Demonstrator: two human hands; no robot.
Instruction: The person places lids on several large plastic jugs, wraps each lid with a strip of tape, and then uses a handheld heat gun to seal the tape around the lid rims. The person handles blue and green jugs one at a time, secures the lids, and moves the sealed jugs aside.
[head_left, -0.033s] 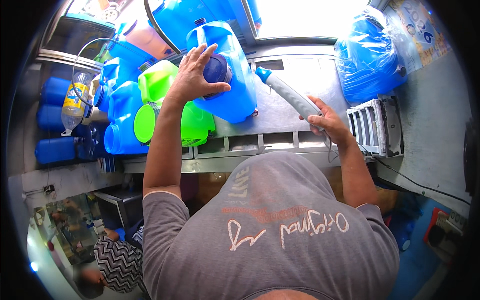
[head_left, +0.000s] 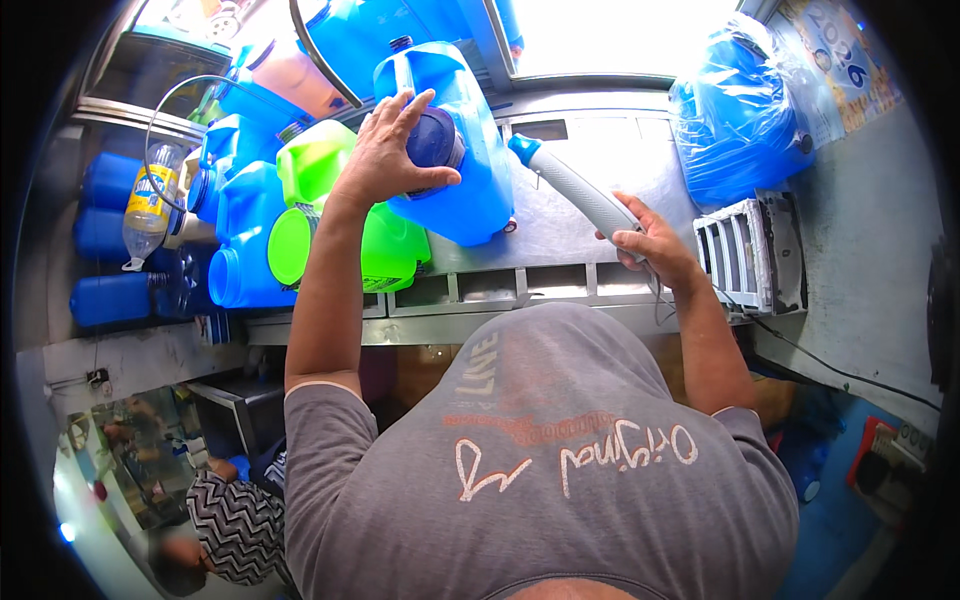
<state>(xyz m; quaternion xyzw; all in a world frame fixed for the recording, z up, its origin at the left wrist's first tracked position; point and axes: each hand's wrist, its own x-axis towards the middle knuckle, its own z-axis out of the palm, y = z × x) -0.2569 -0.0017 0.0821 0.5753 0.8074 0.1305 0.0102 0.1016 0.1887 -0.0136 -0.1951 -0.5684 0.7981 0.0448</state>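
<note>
With fingers spread, my left hand (head_left: 395, 150) rests on a blue plastic water jug (head_left: 470, 190), against its dark blue screw cap (head_left: 433, 138). My right hand (head_left: 650, 240) is wrapped round the lower end of a long grey handheld tool (head_left: 585, 190) with a blue tip. That tip is close to the right side of the jug, and a thin cord hangs below my grip. Left of the jug, a bright green jug (head_left: 390, 245) stands partly behind my left forearm. Its round green cap (head_left: 289, 248) faces me.
Several blue jugs (head_left: 255, 215) crowd the left, with an upside-down clear bottle (head_left: 148, 215) among them. A plastic-wrapped blue jug (head_left: 735, 120) stands at the right on the metal counter (head_left: 600, 150), above a white slatted frame (head_left: 735, 250). Another person (head_left: 235, 520) is at lower left.
</note>
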